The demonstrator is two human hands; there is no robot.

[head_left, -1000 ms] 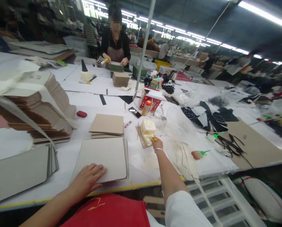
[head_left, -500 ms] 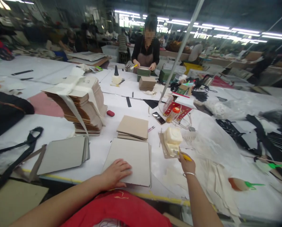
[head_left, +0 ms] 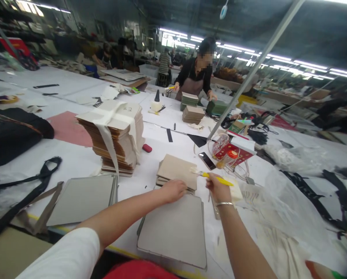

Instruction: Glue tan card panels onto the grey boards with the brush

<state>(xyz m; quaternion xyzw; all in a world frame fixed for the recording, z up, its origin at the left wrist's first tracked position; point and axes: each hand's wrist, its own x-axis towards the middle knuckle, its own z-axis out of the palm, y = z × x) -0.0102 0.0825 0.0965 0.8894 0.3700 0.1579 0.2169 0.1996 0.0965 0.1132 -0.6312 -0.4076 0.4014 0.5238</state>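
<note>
My left hand lies at the near edge of a small stack of tan boards, its fingers curled together over that edge; the fingertips are partly hidden. My right hand is closed around a yellow-handled brush. The brush's pale bristles are at the right side of the top tan board; whether they touch it I cannot tell. Right in front of me lies a stack of larger grey boards. Partly behind my right hand stands a cream-coloured container.
At the left stand a tall strapped stack of boards and more grey boards. A phone, an orange-lidded jar and a red bag lie beyond my right hand. Across the table a co-worker handles green stacks.
My left hand has moved from the grey boards forward to the tan stack. My right hand has brought the brush from the cream container leftward to the tan board. The view has shifted.
</note>
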